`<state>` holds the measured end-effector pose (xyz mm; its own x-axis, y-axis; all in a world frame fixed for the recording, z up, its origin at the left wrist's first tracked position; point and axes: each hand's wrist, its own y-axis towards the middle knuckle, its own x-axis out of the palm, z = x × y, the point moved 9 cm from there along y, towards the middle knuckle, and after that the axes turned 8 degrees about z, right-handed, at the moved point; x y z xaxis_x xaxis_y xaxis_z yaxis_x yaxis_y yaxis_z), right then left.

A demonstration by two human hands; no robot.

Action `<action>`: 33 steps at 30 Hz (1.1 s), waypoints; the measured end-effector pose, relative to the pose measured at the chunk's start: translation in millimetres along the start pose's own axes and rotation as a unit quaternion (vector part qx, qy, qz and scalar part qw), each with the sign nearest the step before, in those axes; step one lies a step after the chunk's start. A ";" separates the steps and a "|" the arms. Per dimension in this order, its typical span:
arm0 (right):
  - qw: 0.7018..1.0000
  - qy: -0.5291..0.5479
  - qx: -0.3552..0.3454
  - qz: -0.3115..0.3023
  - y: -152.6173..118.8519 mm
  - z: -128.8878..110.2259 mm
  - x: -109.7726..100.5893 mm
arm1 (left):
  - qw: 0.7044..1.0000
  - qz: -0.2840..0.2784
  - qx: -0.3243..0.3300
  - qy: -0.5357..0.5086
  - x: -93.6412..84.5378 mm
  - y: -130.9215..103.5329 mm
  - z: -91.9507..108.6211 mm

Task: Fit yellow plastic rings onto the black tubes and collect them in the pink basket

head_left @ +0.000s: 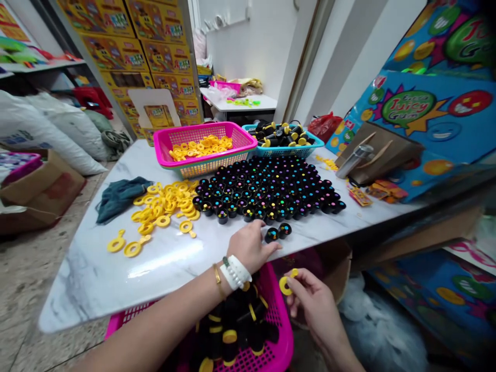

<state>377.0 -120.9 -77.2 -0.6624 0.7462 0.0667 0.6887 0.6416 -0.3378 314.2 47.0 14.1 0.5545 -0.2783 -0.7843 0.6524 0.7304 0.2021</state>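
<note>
My left hand (pixel 250 245) reaches over the table's front edge, thumb and fingers apart, beside two black cups (pixel 272 235) that stand apart from the rest. Its fingertips are near the front row of many black cups (pixel 267 188) with coloured bits inside. Below the table edge, my right hand (pixel 313 305) pinches a yellow ring with a tab (pixel 285 285). Loose yellow rings (pixel 163 204) are heaped left of the cups. Under my left forearm a pink basket (pixel 284 330) holds black pieces with yellow parts.
At the table's back stand a pink basket (pixel 205 126) of yellow rings and a blue basket (pixel 287 151) of black and yellow pieces. A dark cloth (pixel 120 198) lies left. A brown paper bag (pixel 387 152) and metal cylinder (pixel 354 160) are at right.
</note>
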 end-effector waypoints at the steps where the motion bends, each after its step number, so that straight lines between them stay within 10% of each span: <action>1: 1.000 0.024 0.012 0.007 1.4 3.4 -3.1 | 1.000 -0.002 0.001 0.011 4.9 4.9 0.5; 9: 0.993 0.101 0.058 -0.011 -1.9 -15.7 15.4 | 0.998 -0.032 0.039 0.038 -13.2 -40.6 -16.7; 13: 0.995 0.074 0.026 -0.056 4.9 -36.7 58.6 | 0.999 -0.033 0.011 0.034 -33.4 -68.8 -34.5; 17: 0.997 0.010 -0.016 -0.069 10.4 -46.2 94.2 | 1.000 -0.031 0.001 -0.008 -33.8 -73.8 -41.0; 24: 0.995 -0.041 -0.041 -0.081 11.1 -45.8 96.1 | 0.991 -0.037 -0.034 -0.123 -34.0 -74.3 -48.4; 33: 0.990 -0.084 -0.095 -0.060 3.3 -46.1 95.7 | 0.879 -0.138 -0.222 -0.399 -6.2 -84.5 -54.5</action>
<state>329.5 -39.2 -28.6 -0.7717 0.6323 -0.0677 0.6343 0.7578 -0.1528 227.5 21.0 -30.1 0.7079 -0.7027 -0.0707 0.6515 0.6884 -0.3189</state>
